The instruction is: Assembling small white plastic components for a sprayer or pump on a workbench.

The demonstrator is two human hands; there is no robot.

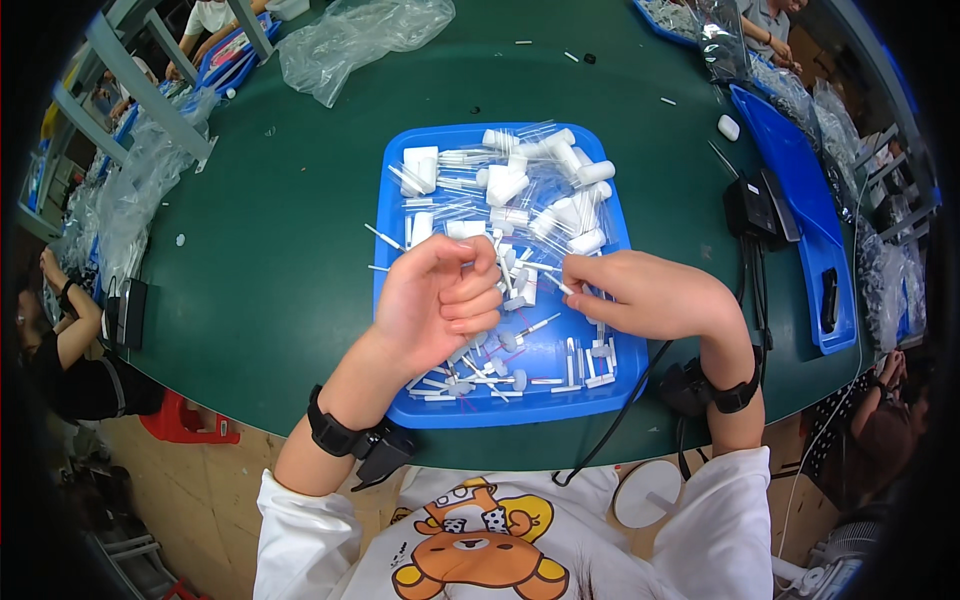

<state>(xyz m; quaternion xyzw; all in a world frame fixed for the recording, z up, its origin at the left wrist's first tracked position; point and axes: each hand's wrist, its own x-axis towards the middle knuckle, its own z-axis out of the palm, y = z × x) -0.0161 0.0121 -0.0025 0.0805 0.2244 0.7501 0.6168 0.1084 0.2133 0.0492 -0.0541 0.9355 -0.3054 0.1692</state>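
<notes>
A blue tray [400, 395] lies on the green table in front of me. It holds several white plastic caps [507, 186], clear tubes and thin white stemmed parts [535, 326]. My left hand [440, 300] hovers over the tray's left half with its fingers curled in; whether it holds a small piece I cannot tell. My right hand [645, 295] is over the right half, pinching a thin white stemmed part [556, 284] between thumb and forefinger, its tip pointing toward the left hand. Both wrists wear black bands.
A crumpled clear bag [360, 40] lies at the table's far side. A second blue tray [800, 200] and a black box [752, 208] with cables sit to the right. Other people work at the left, far left and far right edges.
</notes>
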